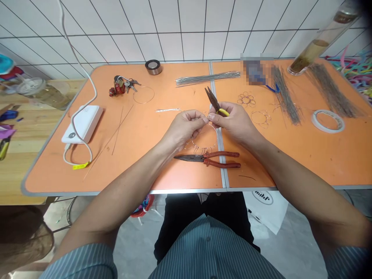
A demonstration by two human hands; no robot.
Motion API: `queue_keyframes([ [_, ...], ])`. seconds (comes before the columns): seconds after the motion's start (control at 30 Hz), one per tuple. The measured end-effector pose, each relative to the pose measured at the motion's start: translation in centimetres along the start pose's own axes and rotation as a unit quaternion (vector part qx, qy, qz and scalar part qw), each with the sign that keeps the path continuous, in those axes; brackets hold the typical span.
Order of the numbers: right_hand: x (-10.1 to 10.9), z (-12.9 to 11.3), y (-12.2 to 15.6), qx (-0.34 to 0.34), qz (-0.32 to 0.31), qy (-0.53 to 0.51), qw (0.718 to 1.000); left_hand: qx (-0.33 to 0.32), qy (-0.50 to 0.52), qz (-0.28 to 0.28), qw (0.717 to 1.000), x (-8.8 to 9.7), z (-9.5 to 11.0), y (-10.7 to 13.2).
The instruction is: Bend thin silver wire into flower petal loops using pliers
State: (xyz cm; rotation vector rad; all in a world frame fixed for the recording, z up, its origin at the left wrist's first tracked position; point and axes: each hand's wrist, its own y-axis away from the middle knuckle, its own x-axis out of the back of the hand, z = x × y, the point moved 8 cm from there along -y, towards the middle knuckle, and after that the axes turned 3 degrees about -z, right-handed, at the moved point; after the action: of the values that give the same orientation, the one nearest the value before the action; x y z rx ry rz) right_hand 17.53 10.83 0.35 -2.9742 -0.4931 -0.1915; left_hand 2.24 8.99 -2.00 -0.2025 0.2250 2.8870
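Head view: our left hand (186,126) pinches the wire ring (201,148), fingers closed on it, just above the counter (145,128), centre. Right hand (236,122) has its fingers wrapped round the yellow-handled pliers (214,102), tips pointing up. Likely risk: the springy wire slips or kinks if the pinch loosens. The ring is thin and silvery, with small loops along its lower edge.

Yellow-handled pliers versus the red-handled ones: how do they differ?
The yellow-handled pliers are gripped in the right hand, nose raised up and away, while the left hand pinches a wire ring. The red-handled pliers lie flat on the orange table, untouched, nose pointing left. The yellow handles are mostly hidden in the fist, whereas the red handles show in full. Both have dark, pointed noses.
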Motion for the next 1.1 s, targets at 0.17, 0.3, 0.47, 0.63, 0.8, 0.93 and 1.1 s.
queue_keyframes([
  [0.17,-0.3,0.0,-0.1,0.017,0.008,0.037,0.999,0.019,-0.028,0.025,0.999,0.2,-0.1,0.1],
  [0.3,-0.4,-0.4,0.1,0.041,0.041,0.078,0.995,0.026,-0.029,0.049,0.998,0.4,-0.3,0.1],
  [0.47,-0.5,-0.7,0.2,0.051,0.064,0.109,0.991,0.034,-0.021,0.050,0.998,0.3,-0.2,0.2],
  [0.63,-0.5,-0.8,0.5,0.065,0.088,0.149,0.983,0.050,-0.009,0.043,0.998,0.1,-0.4,0.3],
  [0.8,-0.8,-1.0,0.7,0.093,0.094,0.192,0.972,0.067,0.017,0.038,0.997,0.0,-1.0,0.3],
  [0.93,-0.7,-1.0,0.5,0.096,0.086,0.182,0.975,0.042,0.025,0.044,0.998,0.2,-0.9,0.2],
  [1.1,0.3,-0.8,0.1,0.092,0.068,0.113,0.987,0.011,0.070,0.027,0.997,0.2,-0.2,0.0],
])
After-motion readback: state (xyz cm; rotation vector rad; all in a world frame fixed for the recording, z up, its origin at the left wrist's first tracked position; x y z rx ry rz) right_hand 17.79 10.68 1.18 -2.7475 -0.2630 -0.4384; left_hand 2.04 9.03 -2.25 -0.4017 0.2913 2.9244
